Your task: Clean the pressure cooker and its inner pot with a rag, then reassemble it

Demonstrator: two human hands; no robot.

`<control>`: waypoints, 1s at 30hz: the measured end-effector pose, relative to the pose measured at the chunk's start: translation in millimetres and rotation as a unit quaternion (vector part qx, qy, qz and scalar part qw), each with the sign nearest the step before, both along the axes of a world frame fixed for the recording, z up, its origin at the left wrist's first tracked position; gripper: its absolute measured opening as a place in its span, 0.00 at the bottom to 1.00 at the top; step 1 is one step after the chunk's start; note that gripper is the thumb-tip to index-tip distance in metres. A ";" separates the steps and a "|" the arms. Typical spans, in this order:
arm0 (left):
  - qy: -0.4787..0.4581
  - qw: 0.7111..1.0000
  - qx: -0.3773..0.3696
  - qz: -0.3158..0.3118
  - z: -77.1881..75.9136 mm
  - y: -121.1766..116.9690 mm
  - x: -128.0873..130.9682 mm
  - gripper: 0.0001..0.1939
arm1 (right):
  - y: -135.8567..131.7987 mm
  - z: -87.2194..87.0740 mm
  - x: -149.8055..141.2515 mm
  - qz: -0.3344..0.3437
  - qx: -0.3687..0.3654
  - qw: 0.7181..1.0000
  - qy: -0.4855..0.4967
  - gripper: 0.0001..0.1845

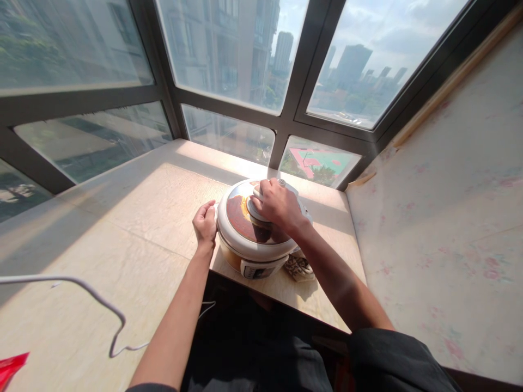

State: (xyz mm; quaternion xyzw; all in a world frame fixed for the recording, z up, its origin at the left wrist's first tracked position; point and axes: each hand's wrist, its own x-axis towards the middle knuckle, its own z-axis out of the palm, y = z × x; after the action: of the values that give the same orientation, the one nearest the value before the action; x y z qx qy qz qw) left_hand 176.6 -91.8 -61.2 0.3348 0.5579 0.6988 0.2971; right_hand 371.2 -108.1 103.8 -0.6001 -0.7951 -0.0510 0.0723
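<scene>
A round electric cooker (pixel 231 254) with a pale rim and a tan body stands near the front edge of the ledge. Its lid (pixel 239 218) has a shiny, reddish-brown top and appears seated on the pot. On the near side is a control panel (pixel 258 271). Closed around the cooker's left side handle is my left hand (pixel 205 223), which mostly hides it. My right hand (pixel 278 203) comes across from the right, fingers curled over the lid knob (pixel 256 209). A patterned cloth-like bundle (pixel 300 268) lies against the cooker's right front, below my right forearm.
The pale ledge (pixel 134 212) runs along the windows (pixel 229 49) with their dark frames. A white cable (pixel 87 296) snakes over its left part. A red packet (pixel 11 370) pokes in at the lower left. On the right rises a flowered wall (pixel 441 218).
</scene>
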 end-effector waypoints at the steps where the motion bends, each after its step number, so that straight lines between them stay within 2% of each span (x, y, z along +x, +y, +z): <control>1: -0.002 1.000 -0.001 0.000 0.1 0.0 0.0 0.16 | 0.1 -0.4 0.3 0.001 0.002 1.000 -0.001 0.20; 8: -0.028 1.000 -0.010 -0.003 0.5 -0.1 0.3 0.17 | 1.6 -0.5 1.9 0.008 0.004 1.000 -0.012 0.20; 16: -0.015 1.000 -0.007 -0.003 -0.5 0.2 0.3 0.17 | 5.5 4.4 2.0 0.010 -0.008 1.000 -0.028 0.21; 26: -0.015 1.000 -0.006 -0.005 -3.2 1.1 -0.3 0.19 | 14.1 -1.6 4.7 0.051 0.024 0.998 -0.014 0.21; 30: -0.016 1.000 -0.002 -0.001 -2.9 1.7 0.0 0.18 | 16.5 -1.4 12.6 0.092 0.019 0.996 -0.002 0.20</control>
State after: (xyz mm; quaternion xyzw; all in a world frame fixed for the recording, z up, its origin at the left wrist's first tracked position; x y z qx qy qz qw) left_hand 176.6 -90.0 -64.1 0.3237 0.5545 0.7025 0.3071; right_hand 383.8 -91.6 102.4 -0.5224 -0.8462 -0.0604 0.0859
